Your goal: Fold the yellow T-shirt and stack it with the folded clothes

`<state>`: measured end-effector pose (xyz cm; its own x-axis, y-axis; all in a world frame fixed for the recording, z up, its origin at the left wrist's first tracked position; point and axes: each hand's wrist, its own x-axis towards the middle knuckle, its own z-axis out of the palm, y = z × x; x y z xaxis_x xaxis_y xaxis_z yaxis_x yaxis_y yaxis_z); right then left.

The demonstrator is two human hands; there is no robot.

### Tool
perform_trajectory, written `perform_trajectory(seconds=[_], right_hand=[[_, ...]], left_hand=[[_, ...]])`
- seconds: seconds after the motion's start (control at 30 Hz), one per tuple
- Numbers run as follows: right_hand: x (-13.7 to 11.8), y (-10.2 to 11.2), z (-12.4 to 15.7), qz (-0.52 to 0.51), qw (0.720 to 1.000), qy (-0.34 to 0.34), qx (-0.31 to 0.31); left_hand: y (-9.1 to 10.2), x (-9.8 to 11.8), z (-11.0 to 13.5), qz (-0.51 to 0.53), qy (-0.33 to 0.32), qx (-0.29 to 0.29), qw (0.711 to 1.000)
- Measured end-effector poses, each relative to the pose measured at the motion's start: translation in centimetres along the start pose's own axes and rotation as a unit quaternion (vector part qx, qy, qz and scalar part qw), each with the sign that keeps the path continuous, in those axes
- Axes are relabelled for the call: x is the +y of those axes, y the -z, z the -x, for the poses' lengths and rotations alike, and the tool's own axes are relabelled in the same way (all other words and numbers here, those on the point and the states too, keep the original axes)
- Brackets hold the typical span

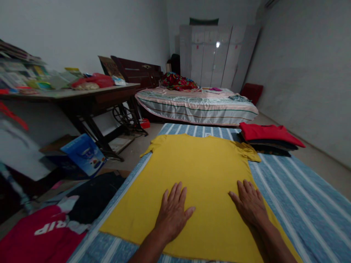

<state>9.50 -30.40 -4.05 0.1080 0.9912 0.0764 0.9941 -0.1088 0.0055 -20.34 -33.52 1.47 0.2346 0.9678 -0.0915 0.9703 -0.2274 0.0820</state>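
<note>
A yellow short-sleeved T-shirt (203, 171) lies spread flat on a blue-and-white striped sheet (296, 190), its neck toward the far end and its hem nearest me. My left hand (173, 211) rests palm down on the shirt left of its lower middle, fingers stretched out and thumb apart. Near the shirt's right edge, my right hand (250, 201) also lies open on the cloth, fingers pointing away from me. Neither hand holds anything. The sleeves stick out to both sides, the right one slightly rumpled.
At the far right of the sheet sits a stack of folded clothes (270, 137), red on top. On the left, a pink-red garment (41, 233) and dark clothes (93, 197) lie lower down. A cluttered sewing-machine table (109, 93), a blue box (83, 155) and another bed (197, 109) stand beyond.
</note>
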Motion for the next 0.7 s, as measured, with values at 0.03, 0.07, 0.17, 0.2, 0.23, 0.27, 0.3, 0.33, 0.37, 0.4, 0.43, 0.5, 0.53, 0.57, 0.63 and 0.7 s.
perform_trajectory(seconds=[0.03,0.07,0.17,0.2,0.23,0.27,0.3,0.33,0.37,0.4,0.43,0.5,0.53,0.57,0.63,0.7], right_hand=[[0.02,0.01,0.0,-0.001,1.0,0.001,-0.002],[0.06,0.02,0.0,-0.001,1.0,0.001,-0.004],[0.18,0.06,0.0,0.001,1.0,0.003,-0.006],[0.21,0.08,0.0,0.002,1.0,0.005,-0.005],[0.23,0.11,0.01,0.003,1.0,0.007,-0.005],[0.24,0.14,0.03,0.004,1.0,0.007,-0.004],[0.23,0.17,0.04,0.006,1.0,0.008,-0.003],[0.21,0.2,0.06,0.006,1.0,0.007,-0.003],[0.19,0.24,0.07,0.007,1.0,0.007,-0.002],[0.16,0.27,0.07,0.007,1.0,0.007,-0.002],[0.13,0.31,0.06,0.008,1.0,0.007,-0.003],[0.11,0.38,0.03,0.009,1.0,0.01,-0.004],[0.11,0.42,0.01,0.009,1.0,0.011,-0.005],[0.12,0.45,-0.01,0.01,1.0,0.011,-0.006],[0.14,0.51,-0.01,0.012,1.0,0.011,-0.005],[0.14,0.57,0.01,0.017,1.0,0.011,-0.006]], left_hand=[[0.08,0.04,0.02,0.0,0.0,-0.001,1.0],[0.14,0.07,0.05,0.0,0.0,0.0,1.0],[0.23,0.12,0.1,-0.002,-0.003,0.007,1.0],[0.22,0.11,0.09,-0.003,-0.003,0.01,1.0],[0.19,0.1,0.07,-0.003,-0.004,0.012,1.0],[0.14,0.08,0.05,-0.003,-0.004,0.014,1.0],[0.06,0.05,0.02,-0.004,-0.003,0.014,1.0],[-0.02,0.02,-0.01,-0.005,-0.003,0.015,1.0],[-0.1,-0.02,-0.04,-0.005,-0.004,0.016,1.0],[-0.18,-0.05,-0.05,-0.006,-0.004,0.016,1.0],[-0.23,-0.07,-0.06,-0.006,-0.006,0.018,1.0],[-0.28,-0.08,-0.04,-0.007,-0.009,0.021,1.0],[-0.27,-0.07,-0.03,-0.007,-0.009,0.022,1.0],[-0.26,-0.06,-0.01,-0.008,-0.009,0.023,1.0],[-0.24,-0.04,-0.01,-0.01,-0.007,0.022,1.0],[-0.3,-0.05,-0.03,-0.01,-0.007,0.022,1.0]])
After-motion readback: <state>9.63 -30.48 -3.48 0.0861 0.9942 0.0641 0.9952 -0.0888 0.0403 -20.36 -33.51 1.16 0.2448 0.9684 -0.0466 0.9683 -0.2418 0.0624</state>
